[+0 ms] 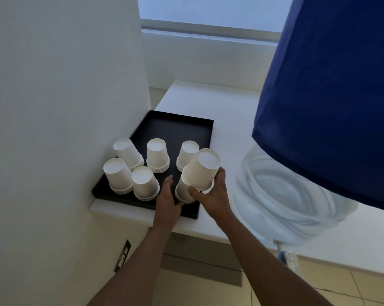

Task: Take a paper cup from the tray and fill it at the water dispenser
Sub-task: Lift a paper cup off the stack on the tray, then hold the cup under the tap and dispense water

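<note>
A black tray (177,129) on a white counter holds several stacks of upside-down white paper cups. My right hand (215,195) grips one paper cup (201,168) by its rim, upside down and tilted, lifted just above the near-right stack (183,193). My left hand (167,199) presses against that stack, thumb at its base and fingers extended along its left side. At the right stands the water dispenser jug (281,195), clear below and wrapped in a blue cloth cover (332,96) above, with a small tap (282,253) at its lower front edge.
A white wall (60,107) runs close along the tray's left side, with an electrical outlet (123,258) low on it. The counter (226,129) extends back to a window ledge. A tiled floor (319,290) lies below.
</note>
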A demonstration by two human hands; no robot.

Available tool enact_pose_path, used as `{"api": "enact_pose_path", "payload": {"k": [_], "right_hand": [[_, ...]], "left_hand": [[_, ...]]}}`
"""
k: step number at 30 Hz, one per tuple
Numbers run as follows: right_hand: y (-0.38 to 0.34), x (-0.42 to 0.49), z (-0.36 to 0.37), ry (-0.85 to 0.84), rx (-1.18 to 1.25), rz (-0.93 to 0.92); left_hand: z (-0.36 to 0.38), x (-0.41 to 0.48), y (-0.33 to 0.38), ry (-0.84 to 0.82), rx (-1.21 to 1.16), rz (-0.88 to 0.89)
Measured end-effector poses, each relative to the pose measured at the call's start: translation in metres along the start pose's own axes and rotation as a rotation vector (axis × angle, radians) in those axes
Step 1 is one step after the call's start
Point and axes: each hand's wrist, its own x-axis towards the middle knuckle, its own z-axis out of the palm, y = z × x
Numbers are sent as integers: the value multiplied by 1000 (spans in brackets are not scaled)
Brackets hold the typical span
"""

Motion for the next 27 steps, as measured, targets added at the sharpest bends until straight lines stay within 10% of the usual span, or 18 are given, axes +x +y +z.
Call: {"api": "enact_pose_path", "payload": {"k": [5, 11, 20, 27], "right_hand": [[-8, -36, -17, 33, 18, 37], [-4, -93, -41, 30, 149, 154], [33, -172, -80, -102, 458, 374], [72, -210, -125, -232, 374, 575]], "left_hand": [[6, -41, 38, 283, -242, -18], [14, -86, 80, 33, -897, -464], [35, -155, 75, 35, -552, -247], [56, -184, 59, -345, 12, 189]]}}
